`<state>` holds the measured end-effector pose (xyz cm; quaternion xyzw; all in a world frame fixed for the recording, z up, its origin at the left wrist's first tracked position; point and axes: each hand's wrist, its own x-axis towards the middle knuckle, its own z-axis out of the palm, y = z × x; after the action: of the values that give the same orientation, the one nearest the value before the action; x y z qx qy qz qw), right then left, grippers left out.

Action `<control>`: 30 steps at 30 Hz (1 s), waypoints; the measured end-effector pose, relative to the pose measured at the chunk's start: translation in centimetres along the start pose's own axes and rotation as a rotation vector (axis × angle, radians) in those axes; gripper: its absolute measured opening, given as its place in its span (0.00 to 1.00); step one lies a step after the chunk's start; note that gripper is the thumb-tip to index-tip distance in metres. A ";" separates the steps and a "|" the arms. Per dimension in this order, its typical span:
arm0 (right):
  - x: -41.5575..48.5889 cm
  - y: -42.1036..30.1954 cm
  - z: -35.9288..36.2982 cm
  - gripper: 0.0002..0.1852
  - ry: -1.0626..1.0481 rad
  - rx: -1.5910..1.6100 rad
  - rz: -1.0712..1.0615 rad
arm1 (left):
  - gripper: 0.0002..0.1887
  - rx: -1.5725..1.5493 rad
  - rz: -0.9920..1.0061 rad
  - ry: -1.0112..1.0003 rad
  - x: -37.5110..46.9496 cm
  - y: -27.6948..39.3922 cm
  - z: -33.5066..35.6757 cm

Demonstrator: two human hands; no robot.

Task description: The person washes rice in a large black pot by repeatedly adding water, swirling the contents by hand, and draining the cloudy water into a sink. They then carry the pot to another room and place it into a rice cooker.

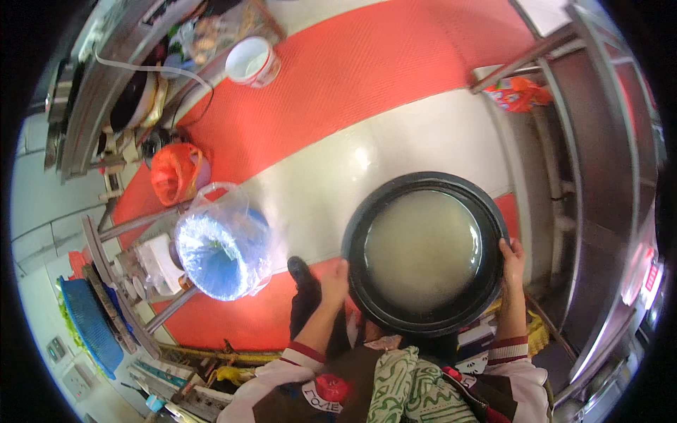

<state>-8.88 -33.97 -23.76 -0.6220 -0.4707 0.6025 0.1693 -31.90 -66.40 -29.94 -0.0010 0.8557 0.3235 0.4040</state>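
Observation:
A large round black pot (424,325) holds cloudy, pale liquid (423,251) and is in front of my body, above the floor. My left hand (335,280) grips its left rim, and my right hand (512,259) grips the right rim with the thumb on top. The fingers under the rim are hidden on both sides. To the left of the pot stands a blue bin (259,222) lined with a clear plastic bag (211,254).
Red mats (370,58) cross the pale tile floor (317,174). A white bucket (249,62) and an orange-bag-lined bin (172,174) stand further off at left. A steel counter (603,158) runs along the right. A blue basket (90,322) sits at far left.

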 end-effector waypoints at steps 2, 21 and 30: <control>-0.3 -4.3 -2.7 0.07 -0.007 -0.128 -0.082 | 0.19 0.013 0.072 0.025 0.2 5.4 0.2; 18.9 -42.1 10.2 0.05 -0.057 0.292 -0.258 | 0.17 0.132 0.799 0.332 17.5 58.7 -15.8; 31.5 -56.3 10.3 0.06 0.111 0.421 -0.245 | 0.17 -0.027 0.810 0.124 28.6 81.5 -11.9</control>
<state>-45.06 15.38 -0.83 -0.5431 -0.3967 0.6273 0.3927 -80.75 -1.10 0.85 0.3112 0.8051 0.4671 0.1918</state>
